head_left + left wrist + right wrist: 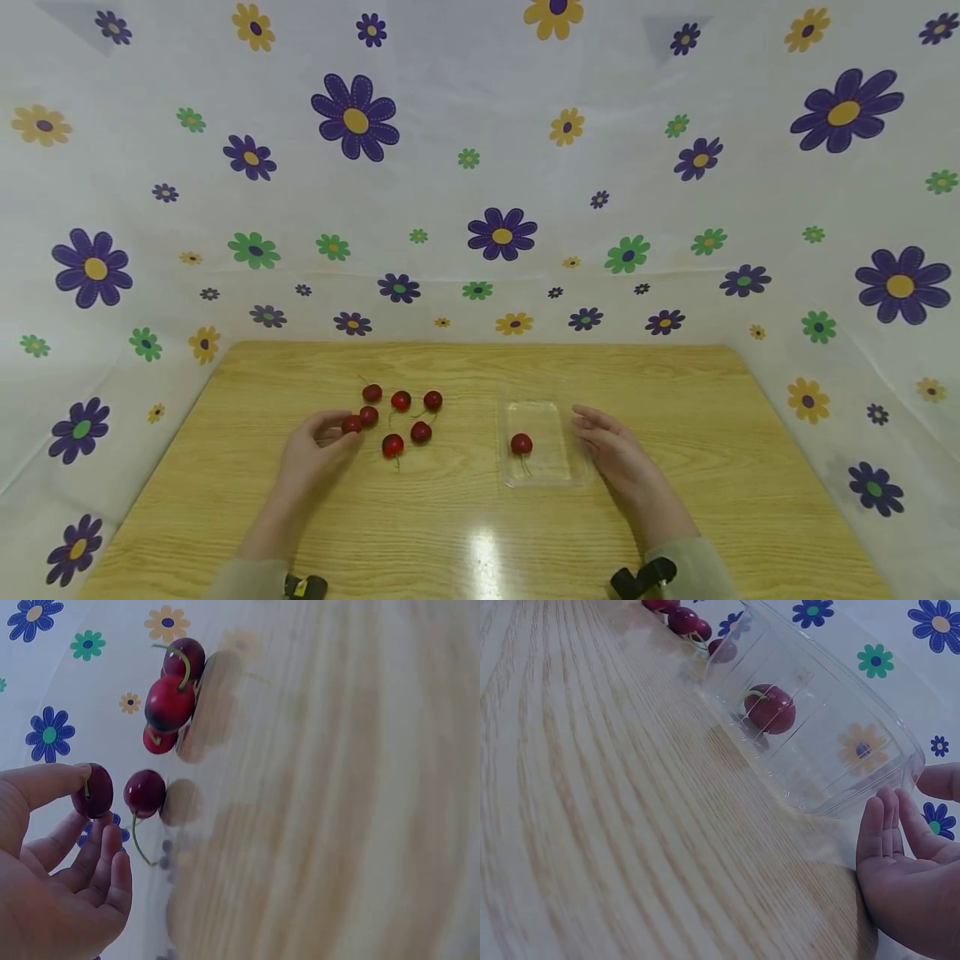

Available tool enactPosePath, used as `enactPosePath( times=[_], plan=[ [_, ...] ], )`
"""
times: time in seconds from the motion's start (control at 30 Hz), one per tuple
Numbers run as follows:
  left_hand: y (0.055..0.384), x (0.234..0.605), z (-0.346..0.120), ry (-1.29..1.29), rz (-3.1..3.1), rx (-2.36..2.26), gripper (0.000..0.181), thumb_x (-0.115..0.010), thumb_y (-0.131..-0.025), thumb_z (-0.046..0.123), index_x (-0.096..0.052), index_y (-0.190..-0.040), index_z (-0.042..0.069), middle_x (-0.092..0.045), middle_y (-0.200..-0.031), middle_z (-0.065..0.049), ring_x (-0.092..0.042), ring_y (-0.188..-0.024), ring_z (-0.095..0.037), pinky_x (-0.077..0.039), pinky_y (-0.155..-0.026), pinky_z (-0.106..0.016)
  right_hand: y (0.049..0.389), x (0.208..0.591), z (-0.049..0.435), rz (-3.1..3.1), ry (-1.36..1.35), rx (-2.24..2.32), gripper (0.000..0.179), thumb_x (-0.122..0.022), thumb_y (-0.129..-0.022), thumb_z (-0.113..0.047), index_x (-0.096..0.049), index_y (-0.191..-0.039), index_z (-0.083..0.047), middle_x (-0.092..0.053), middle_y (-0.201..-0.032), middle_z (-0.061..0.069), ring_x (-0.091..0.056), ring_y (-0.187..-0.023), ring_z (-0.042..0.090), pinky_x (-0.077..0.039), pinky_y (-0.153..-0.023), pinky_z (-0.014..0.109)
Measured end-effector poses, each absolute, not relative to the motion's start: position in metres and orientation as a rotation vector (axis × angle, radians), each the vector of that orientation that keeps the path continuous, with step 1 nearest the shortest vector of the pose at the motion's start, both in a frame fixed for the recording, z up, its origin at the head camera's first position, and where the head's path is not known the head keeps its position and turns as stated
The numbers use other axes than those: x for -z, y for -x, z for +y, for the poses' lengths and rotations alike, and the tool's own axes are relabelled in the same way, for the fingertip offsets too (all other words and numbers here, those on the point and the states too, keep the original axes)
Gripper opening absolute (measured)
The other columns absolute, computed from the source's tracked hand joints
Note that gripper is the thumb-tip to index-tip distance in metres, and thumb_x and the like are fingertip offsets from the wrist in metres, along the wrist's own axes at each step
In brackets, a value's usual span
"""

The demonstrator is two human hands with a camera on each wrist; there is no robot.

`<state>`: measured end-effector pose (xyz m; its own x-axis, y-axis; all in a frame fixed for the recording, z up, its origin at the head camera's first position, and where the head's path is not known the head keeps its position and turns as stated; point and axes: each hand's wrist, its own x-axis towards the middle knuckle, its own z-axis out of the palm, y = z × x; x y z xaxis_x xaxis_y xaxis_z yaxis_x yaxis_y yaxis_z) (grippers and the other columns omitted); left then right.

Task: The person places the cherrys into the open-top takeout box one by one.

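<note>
My left hand (311, 454) pinches a dark red cherry (95, 793) between thumb and fingertips. Beside it, on the table, lies another cherry (368, 416), its green stem hanging down in the left wrist view. Across from there stands a clear plastic container (551, 429) with one cherry (521, 444) inside, near its left wall. My right hand (622, 458) is at the container's right side, fingers relaxed and fingertips right at the wall. In the right wrist view the container's end wall (870, 787) meets those fingertips.
Several more cherries, such as the one with a stem nearest me (392, 446), lie loosely grouped left of the container. They rest on a wood-grain table (465, 500). A white flower-printed cloth (427, 192) rises behind the table and along both sides.
</note>
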<state>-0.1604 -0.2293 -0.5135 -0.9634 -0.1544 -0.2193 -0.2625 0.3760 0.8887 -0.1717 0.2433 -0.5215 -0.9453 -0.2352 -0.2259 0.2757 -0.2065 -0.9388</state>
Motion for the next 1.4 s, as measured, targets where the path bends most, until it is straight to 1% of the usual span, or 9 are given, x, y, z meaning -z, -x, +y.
enactPosePath(
  times=[0.17,0.27,0.47,0.53,0.67,0.83,1.17,1.3,1.4],
  plan=[
    [0.169,0.514,-0.214,0.331,2.559,-1.650,0.043,-0.075,-0.100,0.023,-0.064,-0.140,0.013,-0.065,-0.134,-0.016,-0.065,-0.125,-0.033,-0.054,-0.104,-0.042,0.172,0.522,0.245,1.714,-0.023,2.226,0.036,-0.047,-0.109,-0.003,-0.061,-0.136,-0.022,-0.063,-0.119,-0.013,-0.061,-0.113,0.002,-0.051,-0.103,0.018],
    [0.172,0.512,-0.204,0.290,2.557,-1.666,0.042,-0.075,-0.100,0.020,-0.065,-0.139,0.011,-0.067,-0.133,-0.016,-0.066,-0.123,-0.032,-0.053,-0.107,-0.043,0.171,0.523,0.246,1.700,-0.009,2.237,0.035,-0.046,-0.110,-0.002,-0.062,-0.131,-0.026,-0.063,-0.119,-0.013,-0.061,-0.112,0.002,-0.051,-0.102,0.018],
    [0.178,0.507,-0.185,0.185,2.575,-1.694,0.037,-0.077,-0.098,0.013,-0.068,-0.134,0.007,-0.069,-0.128,-0.015,-0.064,-0.111,-0.024,-0.055,-0.095,-0.025,0.171,0.524,0.247,1.688,0.015,2.244,0.036,-0.046,-0.110,-0.002,-0.063,-0.129,-0.027,-0.063,-0.119,-0.012,-0.062,-0.111,0.002,-0.051,-0.102,0.018],
    [0.180,0.506,-0.178,0.147,2.585,-1.691,0.036,-0.078,-0.097,0.012,-0.069,-0.132,0.006,-0.069,-0.124,-0.015,-0.064,-0.107,-0.023,-0.055,-0.091,-0.022,0.171,0.524,0.247,1.683,0.019,2.248,0.037,-0.046,-0.110,-0.002,-0.064,-0.128,-0.027,-0.063,-0.119,-0.012,-0.062,-0.111,0.002,-0.051,-0.101,0.018],
    [0.184,0.504,-0.166,0.071,2.587,-1.702,0.035,-0.079,-0.096,0.011,-0.070,-0.129,0.005,-0.071,-0.121,-0.016,-0.068,-0.105,-0.024,-0.057,-0.091,-0.024,0.171,0.524,0.247,1.684,0.010,2.257,0.037,-0.046,-0.109,0.000,-0.064,-0.127,-0.027,-0.064,-0.119,-0.012,-0.063,-0.109,0.002,-0.052,-0.101,0.018],
    [0.188,0.504,-0.151,0.015,2.602,-1.705,0.031,-0.077,-0.096,0.009,-0.072,-0.127,0.005,-0.073,-0.115,-0.016,-0.070,-0.099,-0.024,-0.058,-0.089,-0.028,0.171,0.524,0.247,1.696,0.000,2.252,0.036,-0.046,-0.109,0.000,-0.062,-0.131,-0.024,-0.062,-0.122,-0.010,-0.063,-0.109,0.002,-0.051,-0.102,0.018],
    [0.193,0.510,-0.122,-0.104,2.568,-1.739,0.031,-0.081,-0.093,0.005,-0.074,-0.122,0.003,-0.073,-0.117,-0.016,-0.064,-0.093,-0.017,-0.054,-0.083,-0.024,0.171,0.526,0.246,1.680,0.022,2.257,0.036,-0.047,-0.109,-0.001,-0.063,-0.131,-0.026,-0.063,-0.122,-0.011,-0.062,-0.111,0.002,-0.051,-0.102,0.018],
    [0.193,0.510,-0.108,-0.130,2.547,-1.729,0.029,-0.081,-0.092,0.006,-0.076,-0.121,0.007,-0.072,-0.111,-0.012,-0.066,-0.091,-0.017,-0.054,-0.081,-0.023,0.171,0.527,0.246,1.686,0.027,2.259,0.037,-0.047,-0.109,-0.001,-0.063,-0.132,-0.024,-0.061,-0.124,-0.010,-0.062,-0.111,0.003,-0.052,-0.102,0.018],
    [0.191,0.509,-0.097,-0.168,2.539,-1.722,0.029,-0.082,-0.092,0.006,-0.076,-0.120,0.008,-0.073,-0.112,-0.011,-0.067,-0.092,-0.018,-0.058,-0.084,-0.028,0.171,0.528,0.245,1.697,0.024,2.247,0.036,-0.047,-0.109,-0.001,-0.061,-0.134,-0.023,-0.059,-0.125,-0.009,-0.062,-0.112,0.002,-0.051,-0.103,0.017]
  ],
)
